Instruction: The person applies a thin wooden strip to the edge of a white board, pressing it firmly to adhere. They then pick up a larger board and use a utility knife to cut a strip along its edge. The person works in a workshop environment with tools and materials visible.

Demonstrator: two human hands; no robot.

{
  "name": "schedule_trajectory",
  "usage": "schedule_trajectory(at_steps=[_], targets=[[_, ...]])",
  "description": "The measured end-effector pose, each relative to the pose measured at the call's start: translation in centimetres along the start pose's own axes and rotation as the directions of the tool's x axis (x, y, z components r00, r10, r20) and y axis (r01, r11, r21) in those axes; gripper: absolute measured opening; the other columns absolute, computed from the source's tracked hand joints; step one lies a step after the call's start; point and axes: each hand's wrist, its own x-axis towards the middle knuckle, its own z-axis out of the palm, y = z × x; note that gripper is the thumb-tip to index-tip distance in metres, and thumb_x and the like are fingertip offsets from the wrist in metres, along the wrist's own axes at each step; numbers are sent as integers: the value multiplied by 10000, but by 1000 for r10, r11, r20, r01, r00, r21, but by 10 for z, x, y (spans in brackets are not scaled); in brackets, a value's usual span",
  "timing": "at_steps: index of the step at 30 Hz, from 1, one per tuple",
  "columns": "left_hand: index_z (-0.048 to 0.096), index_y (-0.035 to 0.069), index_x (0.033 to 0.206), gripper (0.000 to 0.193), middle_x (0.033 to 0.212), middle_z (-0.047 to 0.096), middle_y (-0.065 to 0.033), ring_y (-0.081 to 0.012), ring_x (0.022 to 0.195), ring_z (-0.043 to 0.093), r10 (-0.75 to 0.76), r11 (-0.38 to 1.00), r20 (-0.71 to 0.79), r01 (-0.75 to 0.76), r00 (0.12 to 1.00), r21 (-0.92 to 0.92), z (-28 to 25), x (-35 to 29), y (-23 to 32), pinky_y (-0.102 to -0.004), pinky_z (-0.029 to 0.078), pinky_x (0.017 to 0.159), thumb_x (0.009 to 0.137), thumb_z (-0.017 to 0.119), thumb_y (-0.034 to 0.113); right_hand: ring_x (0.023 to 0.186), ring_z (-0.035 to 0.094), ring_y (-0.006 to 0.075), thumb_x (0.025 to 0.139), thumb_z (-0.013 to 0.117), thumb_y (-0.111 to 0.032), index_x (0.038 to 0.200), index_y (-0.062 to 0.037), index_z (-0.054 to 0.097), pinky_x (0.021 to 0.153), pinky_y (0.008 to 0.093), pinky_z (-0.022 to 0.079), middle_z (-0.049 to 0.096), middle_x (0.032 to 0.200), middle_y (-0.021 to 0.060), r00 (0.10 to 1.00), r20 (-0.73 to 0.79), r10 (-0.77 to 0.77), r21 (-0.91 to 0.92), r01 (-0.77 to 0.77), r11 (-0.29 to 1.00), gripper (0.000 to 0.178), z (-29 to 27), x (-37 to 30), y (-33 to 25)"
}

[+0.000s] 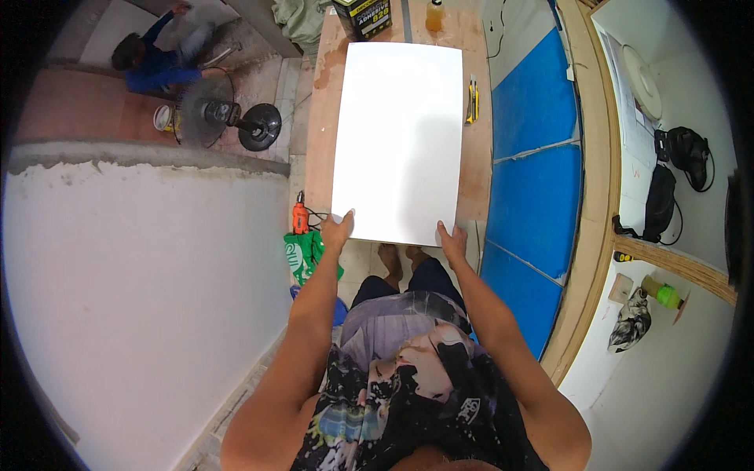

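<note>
A large white rectangular panel (pixel 399 141) lies over the wooden work table (pixel 320 149), its near edge reaching past the table's front. My left hand (pixel 338 230) grips its near left corner, thumb on top and the fingers partly hidden. At the near right corner my right hand (pixel 452 242) holds the panel in the same way, thumb on the white face. Right of the panel, a yellow and black utility knife (pixel 472 100) rests on the wood. What lies under the panel is hidden.
A black adhesive can (pixel 365 17) and a jar of amber liquid (pixel 434 16) stand at the table's far end. Left are an orange power drill (pixel 300 216), a green bag (pixel 302 255) and a standing fan (pixel 224 114). Beyond, a person (pixel 153 63) works. Blue panels (pixel 534 173) line the right.
</note>
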Motion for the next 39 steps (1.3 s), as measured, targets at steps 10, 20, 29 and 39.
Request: schedule_trajectory(at_steps=[10, 20, 29, 39], targets=[[535, -12, 1364, 997, 1356, 524, -291, -418, 1252, 531, -13, 998, -121, 22, 993, 67, -18, -16, 14, -496, 427, 1044, 734, 635, 753, 1231, 518, 421, 843, 562, -726, 1283, 61, 551, 1053, 483, 396, 550, 1302, 304, 997, -40, 66, 26, -65, 998, 903, -12, -8, -8], [617, -109, 1226, 1034, 1139, 641, -350, -445, 1147, 609, 198, 968, 50, -203, 979, 144, -67, -7, 22, -475, 453, 997, 836, 402, 825, 1168, 588, 437, 837, 392, -846, 1217, 53, 562, 1002, 478, 435, 618, 1187, 321, 992, 92, -89, -184, 105, 977, 990, -67, -2, -44], [658, -75, 1167, 969, 1157, 611, -343, -456, 1113, 596, 312, 943, -35, -305, 949, 135, -108, -51, 48, -516, 444, 976, 913, 287, 784, 1042, 646, 399, 829, 395, -860, 1156, 62, 584, 901, 451, 486, 660, 1074, 288, 976, 115, -183, -197, 203, 959, 997, -99, -19, -61], [642, -90, 1171, 962, 1152, 584, -378, -479, 1109, 586, 232, 956, 102, -246, 967, 160, -72, -42, 3, -498, 452, 974, 907, 325, 779, 1233, 558, 417, 836, 419, -837, 1286, 85, 541, 1035, 450, 423, 573, 1294, 321, 991, 114, -69, -146, 85, 986, 1033, -60, -30, -23]])
